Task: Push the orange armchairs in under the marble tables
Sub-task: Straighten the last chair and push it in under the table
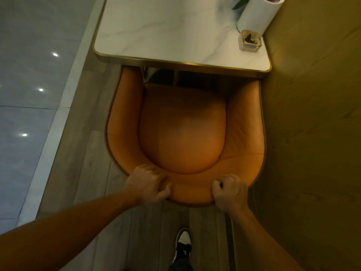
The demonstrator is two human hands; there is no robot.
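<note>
An orange armchair with a curved back stands right below me, its open front facing a white marble table with a brass rim. The tips of both chair arms reach just under the table's near edge; the seat lies outside it. My left hand grips the top of the backrest on the left. On the right side of the same backrest rim, my right hand is closed over the edge.
A white cylindrical vase and a small glass holder stand on the table's right side. An olive wall runs close along the chair's right. Glossy grey tiles lie left of the wooden floor strip. My shoe is behind the chair.
</note>
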